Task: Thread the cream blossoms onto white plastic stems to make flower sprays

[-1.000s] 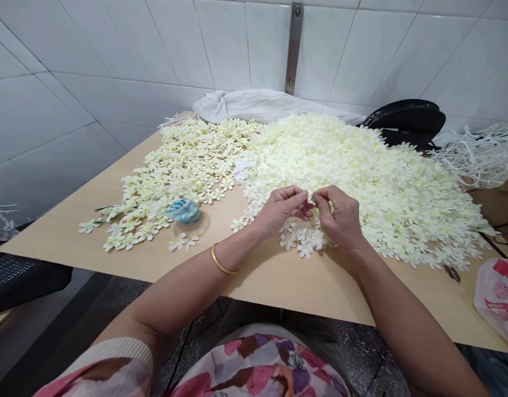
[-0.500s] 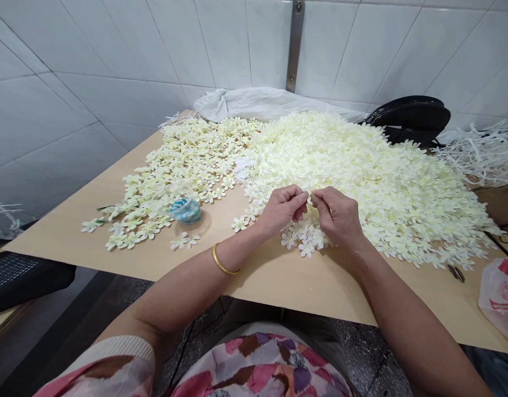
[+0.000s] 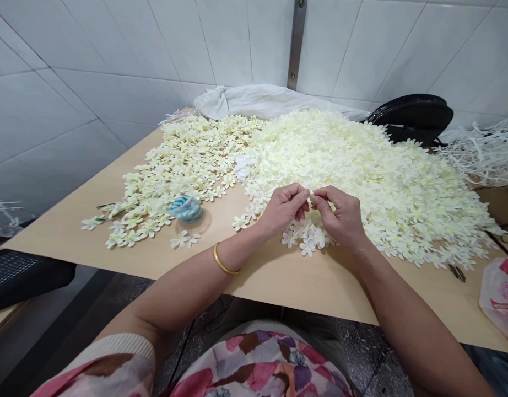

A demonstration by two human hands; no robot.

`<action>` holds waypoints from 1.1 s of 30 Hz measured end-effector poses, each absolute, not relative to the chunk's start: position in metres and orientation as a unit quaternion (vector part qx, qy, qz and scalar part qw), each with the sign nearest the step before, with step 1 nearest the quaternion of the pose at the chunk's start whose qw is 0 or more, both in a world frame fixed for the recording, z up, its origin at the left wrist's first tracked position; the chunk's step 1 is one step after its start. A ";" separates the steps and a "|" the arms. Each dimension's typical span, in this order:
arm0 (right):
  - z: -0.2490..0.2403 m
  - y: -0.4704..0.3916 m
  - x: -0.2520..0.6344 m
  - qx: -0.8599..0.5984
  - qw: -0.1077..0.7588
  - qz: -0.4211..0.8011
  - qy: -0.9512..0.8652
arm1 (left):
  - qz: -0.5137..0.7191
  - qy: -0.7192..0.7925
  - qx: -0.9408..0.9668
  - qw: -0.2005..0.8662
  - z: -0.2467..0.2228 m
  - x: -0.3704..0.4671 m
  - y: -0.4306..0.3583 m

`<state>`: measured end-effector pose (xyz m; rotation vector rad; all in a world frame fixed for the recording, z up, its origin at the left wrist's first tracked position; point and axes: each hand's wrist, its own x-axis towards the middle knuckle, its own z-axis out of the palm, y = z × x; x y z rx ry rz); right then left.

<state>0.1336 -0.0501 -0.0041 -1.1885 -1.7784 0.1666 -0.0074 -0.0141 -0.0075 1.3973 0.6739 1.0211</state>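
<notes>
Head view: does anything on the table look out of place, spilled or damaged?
Mildly: a few loose flowers lie apart from the left-hand flower heap, and a blue-and-white bundle beside it stands out among the pale blooms. I see no obvious damage.

Shows diffuse light; nearly overexposes the larger flower heap [image 3: 373, 171]; casts soft shadows beside both forearms [image 3: 188, 289]; stretches toward edges.

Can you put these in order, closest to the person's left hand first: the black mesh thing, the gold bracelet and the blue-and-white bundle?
From the left hand, in the head view:
1. Gold bracelet: around the forearm of that same arm.
2. Blue-and-white bundle: on the table, left of the hand.
3. Black mesh thing: far left, past the table's edge.
</notes>
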 end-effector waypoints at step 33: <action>-0.009 -0.048 0.131 -0.469 0.483 -0.050 -0.737 | 0.439 0.300 0.546 0.647 -0.005 -0.005 -0.014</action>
